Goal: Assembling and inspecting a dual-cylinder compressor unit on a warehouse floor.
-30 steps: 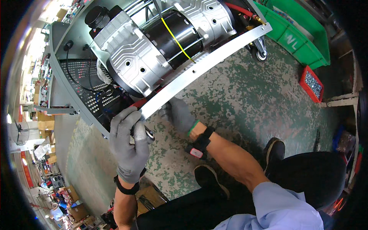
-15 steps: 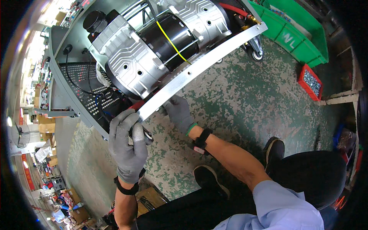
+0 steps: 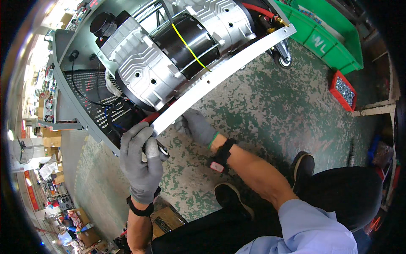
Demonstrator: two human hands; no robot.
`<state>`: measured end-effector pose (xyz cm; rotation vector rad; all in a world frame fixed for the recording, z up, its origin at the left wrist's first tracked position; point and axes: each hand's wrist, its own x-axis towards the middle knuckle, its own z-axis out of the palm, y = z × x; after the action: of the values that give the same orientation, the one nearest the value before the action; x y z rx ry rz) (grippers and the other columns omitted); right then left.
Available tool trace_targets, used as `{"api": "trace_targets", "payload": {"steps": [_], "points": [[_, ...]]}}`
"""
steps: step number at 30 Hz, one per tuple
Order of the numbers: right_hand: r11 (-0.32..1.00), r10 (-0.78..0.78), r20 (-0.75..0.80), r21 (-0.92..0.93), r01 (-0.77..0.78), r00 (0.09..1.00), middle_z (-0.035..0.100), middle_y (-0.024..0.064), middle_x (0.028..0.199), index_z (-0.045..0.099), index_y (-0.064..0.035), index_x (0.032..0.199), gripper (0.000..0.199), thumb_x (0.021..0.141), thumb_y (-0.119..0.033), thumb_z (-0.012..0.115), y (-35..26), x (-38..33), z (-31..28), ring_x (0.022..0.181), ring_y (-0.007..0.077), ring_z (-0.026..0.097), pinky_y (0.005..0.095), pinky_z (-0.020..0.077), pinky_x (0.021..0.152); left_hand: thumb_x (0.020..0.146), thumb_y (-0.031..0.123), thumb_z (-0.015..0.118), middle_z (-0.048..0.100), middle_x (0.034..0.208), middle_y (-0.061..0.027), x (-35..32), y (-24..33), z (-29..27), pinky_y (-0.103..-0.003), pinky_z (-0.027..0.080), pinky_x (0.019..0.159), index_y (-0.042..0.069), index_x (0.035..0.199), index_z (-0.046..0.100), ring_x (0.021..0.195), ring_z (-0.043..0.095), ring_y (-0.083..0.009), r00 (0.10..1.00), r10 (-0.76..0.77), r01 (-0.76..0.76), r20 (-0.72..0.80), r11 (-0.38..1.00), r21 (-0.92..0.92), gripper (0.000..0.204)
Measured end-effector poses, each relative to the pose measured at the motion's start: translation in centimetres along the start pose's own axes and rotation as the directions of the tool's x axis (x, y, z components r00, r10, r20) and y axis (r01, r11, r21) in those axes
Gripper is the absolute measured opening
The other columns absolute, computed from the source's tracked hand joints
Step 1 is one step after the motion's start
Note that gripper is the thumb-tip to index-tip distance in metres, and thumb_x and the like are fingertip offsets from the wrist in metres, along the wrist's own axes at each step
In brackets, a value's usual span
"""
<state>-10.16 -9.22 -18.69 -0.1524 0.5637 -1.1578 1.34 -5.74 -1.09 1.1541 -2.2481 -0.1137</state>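
A silver-and-black motor-like machine with ribbed end housings point(image 3: 179, 46) sits in a metal frame, whose pale front rail point(image 3: 220, 80) slants across the view. At the rail's lower left end, my left hand point(image 3: 142, 163), in a grey glove, is closed around a small caster point(image 3: 163, 149); the hand covers most of it. My right hand point(image 3: 196, 127), also gloved, is beneath the rail, just right of the left hand. Its fingers are bent together, and what they hold, if anything, is hidden. A red part point(image 3: 151, 117) and dark cables lie behind the left fingertips.
Another caster point(image 3: 282, 55) hangs from the rail's far right end. On the worn green floor stand a green crate point(image 3: 321, 42) and a red bin point(image 3: 343, 91) of small metal parts. An open cardboard box point(image 3: 167, 222) sits near my left forearm.
My right hand has turned a little at the wrist and its fingers have shifted slightly under the rail. The left hand stays at the corner.
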Motion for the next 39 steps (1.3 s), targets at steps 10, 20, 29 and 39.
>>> {"api": "trace_targets", "payload": {"steps": [10, 20, 29, 39], "points": [[0.965, 0.003, -0.046, 0.261, 0.009, 0.999, 0.062, 0.0031, 0.084, 0.058, -0.0048, 0.104, 0.020, 0.098, -0.021, 0.047, 2.5, 2.1, -1.0, 0.070, 0.0123, 0.060, 0.0242, 0.0506, 0.060, 0.084, -0.001, 0.057, 0.062, 0.105, -0.0170, -0.6, -0.3, 0.1, -0.033, 0.050, 0.077, 0.001, 0.101, 0.064, 0.089, 0.062, -0.0268, 0.992, -0.123, 0.125, 0.030, 0.989, -0.081, 0.019], [0.957, -0.129, 0.046, 0.269, 0.112, 0.991, 0.063, 0.0095, 0.109, 0.049, 0.0015, 0.126, 0.036, 0.097, -0.019, 0.047, 1.3, 0.3, -0.6, 0.097, 0.0148, 0.062, 0.0233, 0.0544, 0.080, 0.085, 0.000, 0.057, 0.062, 0.106, -0.0168, -0.2, 0.2, 0.0, -0.033, 0.050, 0.078, 0.002, 0.103, 0.064, 0.089, 0.062, -0.0262, 0.997, -0.074, 0.075, 0.024, 0.995, -0.063, 0.019], [0.961, -0.154, 0.056, 0.241, 0.137, 0.986, 0.063, 0.0106, 0.110, 0.054, 0.0024, 0.119, 0.030, 0.096, -0.016, 0.052, 1.1, 0.5, -1.3, 0.095, 0.0154, 0.063, 0.0252, 0.0547, 0.080, 0.084, -0.001, 0.057, 0.062, 0.105, -0.0163, -0.5, -0.1, 0.0, -0.033, 0.050, 0.079, 0.002, 0.102, 0.064, 0.090, 0.062, -0.0262, 0.995, -0.101, 0.102, 0.019, 0.993, -0.062, 0.020], [0.989, -0.090, -0.140, 0.105, 0.105, 0.986, 0.065, 0.0142, 0.102, 0.057, 0.0060, 0.113, 0.025, 0.096, -0.012, 0.051, 0.0, -0.5, 0.5, 0.083, 0.0177, 0.064, 0.0278, 0.0544, 0.072, 0.084, -0.001, 0.056, 0.062, 0.105, -0.0160, -0.5, 0.0, 0.2, -0.034, 0.050, 0.077, 0.002, 0.101, 0.064, 0.089, 0.061, -0.0266, 0.997, -0.071, 0.072, 0.015, 0.996, -0.051, 0.019]]}}
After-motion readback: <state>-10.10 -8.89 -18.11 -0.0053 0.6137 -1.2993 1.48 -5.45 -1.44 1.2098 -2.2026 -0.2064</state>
